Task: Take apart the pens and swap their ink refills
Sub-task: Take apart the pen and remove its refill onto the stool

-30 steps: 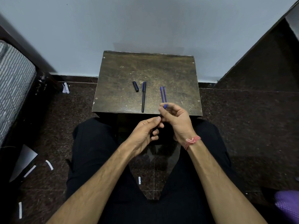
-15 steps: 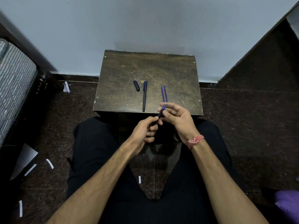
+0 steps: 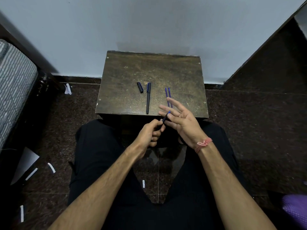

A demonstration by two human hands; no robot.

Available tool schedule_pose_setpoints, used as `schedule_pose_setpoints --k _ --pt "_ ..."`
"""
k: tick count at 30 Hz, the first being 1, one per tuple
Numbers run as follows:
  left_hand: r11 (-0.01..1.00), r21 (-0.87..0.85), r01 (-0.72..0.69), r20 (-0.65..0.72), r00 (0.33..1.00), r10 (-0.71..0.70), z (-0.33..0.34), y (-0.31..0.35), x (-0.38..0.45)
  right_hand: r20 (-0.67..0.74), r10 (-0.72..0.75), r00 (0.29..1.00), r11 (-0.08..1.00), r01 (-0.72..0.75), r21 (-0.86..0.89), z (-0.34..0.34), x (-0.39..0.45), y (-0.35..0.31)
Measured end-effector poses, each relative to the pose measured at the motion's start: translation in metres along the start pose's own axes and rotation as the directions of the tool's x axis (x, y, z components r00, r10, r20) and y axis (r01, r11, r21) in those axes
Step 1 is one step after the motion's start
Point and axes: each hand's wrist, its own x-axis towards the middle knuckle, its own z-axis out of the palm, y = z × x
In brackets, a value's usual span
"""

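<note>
My left hand [image 3: 149, 132] grips a short dark pen piece with a blue tip [image 3: 166, 117] just in front of the table's near edge. My right hand [image 3: 181, 119] is beside it with fingers spread, its thumb and a fingertip touching the piece's blue end. On the small brown table [image 3: 129, 67] lie a black pen [image 3: 148, 97], a loose black cap [image 3: 140, 87] to its left, and two blue ink refills [image 3: 168, 95] side by side, their near ends hidden behind my right fingers.
The table stands against a pale wall [image 3: 149, 22]. A striped grey cushion [image 3: 15, 83] is at the left, a dark panel [image 3: 265, 67] at the right. Paper scraps [image 3: 51, 167] lie on the dark floor. A purple object [image 3: 295, 208] sits at bottom right.
My right hand has opened out, its fingers spreading from a curled pinch. The pen piece's blue tip has come into view between the hands. The items on the table have not moved.
</note>
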Motion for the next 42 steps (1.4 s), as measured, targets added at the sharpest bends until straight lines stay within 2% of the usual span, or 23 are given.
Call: schedule_pose_setpoints --k 4,6,12,16,18,21,24,28,31,35,38,42 --pt "0.999 0.046 -0.024 -0.01 1.0 0.025 -0.001 -0.003 0.002 -0.182 -0.052 0.982 0.971 0.007 -0.24 0.004 -0.001 0.003" --pt "0.997 0.068 -0.022 -0.017 1.0 0.023 -0.002 -0.004 0.003 -0.192 -0.094 0.977 0.965 0.042 -0.259 0.002 -0.001 0.004" --pt "0.999 0.05 0.005 -0.012 1.0 -0.005 -0.005 -0.004 0.004 -0.1 -0.085 0.991 0.996 0.083 -0.019 -0.006 -0.002 -0.003" --pt "0.984 0.166 -0.062 -0.016 0.998 0.066 -0.003 -0.005 0.003 -0.057 -0.085 0.995 0.996 0.085 0.003 -0.007 -0.002 0.0" --pt "0.98 0.163 -0.117 -0.022 0.992 0.122 -0.003 -0.005 0.003 -0.06 -0.098 0.993 0.995 0.1 0.024 -0.006 -0.001 0.001" --pt "0.967 0.168 -0.193 -0.042 0.978 0.202 -0.005 -0.005 0.004 -0.123 -0.121 0.985 0.98 0.138 0.144 -0.01 0.001 -0.001" --pt "0.966 0.159 -0.204 -0.064 0.974 0.216 -0.006 -0.004 0.004 -0.212 -0.133 0.968 0.938 0.193 0.289 -0.018 0.004 -0.005" --pt "0.967 0.103 -0.233 -0.135 0.96 0.245 -0.006 0.0 0.002 -0.354 -0.094 0.93 0.925 0.214 0.315 -0.016 0.011 -0.002" --pt "0.958 0.028 -0.285 -0.236 0.929 0.284 -0.011 0.006 -0.001 -0.404 -0.065 0.912 0.977 0.14 0.159 -0.002 0.019 0.0" --pt "0.938 -0.037 -0.345 -0.365 0.879 0.308 -0.019 0.011 -0.002 -0.415 -0.155 0.897 0.971 0.062 -0.23 0.027 0.044 0.0" --pt "0.924 -0.068 -0.376 -0.445 0.841 0.309 -0.023 0.013 -0.004 -0.391 -0.229 0.892 0.87 0.007 -0.493 0.052 0.07 -0.006" --pt "0.917 -0.075 -0.392 -0.514 0.803 0.302 -0.026 0.015 -0.005 -0.347 -0.296 0.89 0.629 -0.092 -0.772 0.078 0.099 -0.013"
